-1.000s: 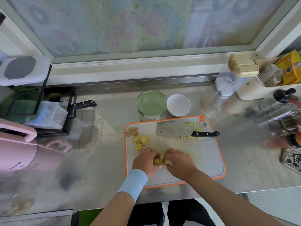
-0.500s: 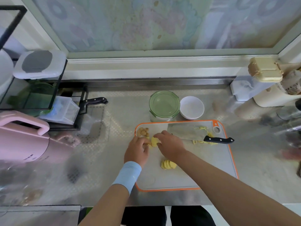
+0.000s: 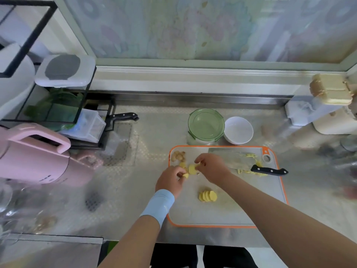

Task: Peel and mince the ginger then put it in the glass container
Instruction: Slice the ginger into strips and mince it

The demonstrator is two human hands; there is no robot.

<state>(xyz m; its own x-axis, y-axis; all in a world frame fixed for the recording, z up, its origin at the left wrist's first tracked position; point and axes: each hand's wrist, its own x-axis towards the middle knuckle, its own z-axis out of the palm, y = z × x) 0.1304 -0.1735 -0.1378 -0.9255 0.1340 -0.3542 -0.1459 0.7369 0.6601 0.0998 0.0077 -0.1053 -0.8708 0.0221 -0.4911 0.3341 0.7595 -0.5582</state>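
Observation:
On the orange-rimmed cutting board [image 3: 228, 213] both hands work at loose yellow ginger slices [image 3: 191, 169] near its far left. My left hand [image 3: 170, 180] pinches one slice, and my right hand [image 3: 211, 167] pinches another beside it. A fanned stack of ginger slices [image 3: 208, 195] lies in the middle of the board. Ginger peel scraps [image 3: 178, 155] sit in the far left corner. The cleaver [image 3: 249, 163] lies at the far right of the board over ginger strips [image 3: 251, 172]. The green glass container [image 3: 206, 125] stands just behind the board.
A white bowl [image 3: 238, 130] sits right of the glass container. A pink appliance [image 3: 32, 155] and a black rack with a second knife [image 3: 123, 116] stand at the left. Boxes and jars [image 3: 328, 105] crowd the right end of the steel counter.
Both hands left the fanned stack in the middle of the board and reached to the loose slices at the far left, each picking one up. The camera view shifted left.

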